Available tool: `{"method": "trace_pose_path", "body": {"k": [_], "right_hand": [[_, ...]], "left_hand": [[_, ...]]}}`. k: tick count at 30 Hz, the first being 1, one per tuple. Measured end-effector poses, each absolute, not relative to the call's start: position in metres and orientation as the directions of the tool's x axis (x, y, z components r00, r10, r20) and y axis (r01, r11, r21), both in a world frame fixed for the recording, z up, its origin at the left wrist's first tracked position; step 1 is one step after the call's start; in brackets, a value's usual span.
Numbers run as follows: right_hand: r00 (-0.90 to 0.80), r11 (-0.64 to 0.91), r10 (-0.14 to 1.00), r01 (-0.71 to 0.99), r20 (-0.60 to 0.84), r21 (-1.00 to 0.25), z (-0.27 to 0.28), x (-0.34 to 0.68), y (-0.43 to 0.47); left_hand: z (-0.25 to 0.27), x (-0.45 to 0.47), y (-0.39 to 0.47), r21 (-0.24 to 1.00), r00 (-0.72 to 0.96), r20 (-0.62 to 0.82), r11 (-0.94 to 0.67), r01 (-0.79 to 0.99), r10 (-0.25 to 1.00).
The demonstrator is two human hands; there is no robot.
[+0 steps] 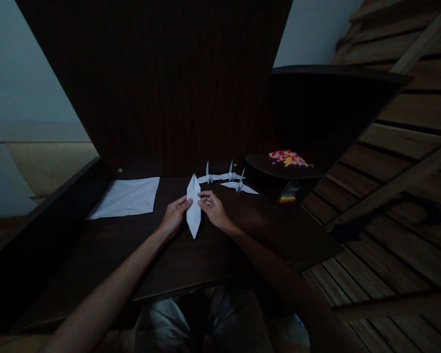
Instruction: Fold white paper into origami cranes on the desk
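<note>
A long, diamond-shaped piece of folded white paper is held upright in front of me, its narrow split tip pointing away. My left hand pinches its left edge between thumb and fingers. On the opposite edge, my right hand grips it the same way, thumb on the near face. Just beyond my right hand stand several finished white paper cranes, among them a near one and one farther left. Their wings are spread and their necks point up.
White paper sheets lie at the left of the dark desk. On a raised corner shelf at right sits a pile of small pink and yellow pieces. A colourful packet is below it. A tall dark panel closes the back.
</note>
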State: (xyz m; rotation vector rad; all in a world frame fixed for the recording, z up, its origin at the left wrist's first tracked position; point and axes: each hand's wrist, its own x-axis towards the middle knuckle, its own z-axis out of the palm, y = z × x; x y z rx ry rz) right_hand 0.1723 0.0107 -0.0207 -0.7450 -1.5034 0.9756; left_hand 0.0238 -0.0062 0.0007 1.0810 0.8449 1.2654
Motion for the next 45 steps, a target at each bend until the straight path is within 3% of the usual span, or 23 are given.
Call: {"method": "trace_pose_path", "body": {"k": [10,19,32,45], "right_hand": [[-0.195,0.392,0.894,-0.09,0.402,-0.915,-0.015,0.179,0.012],[-0.205,0.393,0.882,-0.174,0.423,-0.903,-0.013,0.188,0.012],[-0.098,0.39,0.913,-0.074,0.396,-0.918,-0.017,0.177,0.011],[-0.156,0.303,0.929,-0.2,0.336,-0.932,-0.014,0.176,0.011]], "left_hand": [[0.005,0.02,-0.006,0.95,0.078,0.065,-0.037,-0.311,0.995],[0.011,0.014,-0.012,0.907,0.263,0.102,0.019,-0.42,0.959],[0.003,0.017,-0.007,0.976,0.103,0.172,-0.156,-0.151,0.98],[0.001,0.015,-0.005,0.965,0.148,0.224,-0.198,-0.173,0.963]]}}
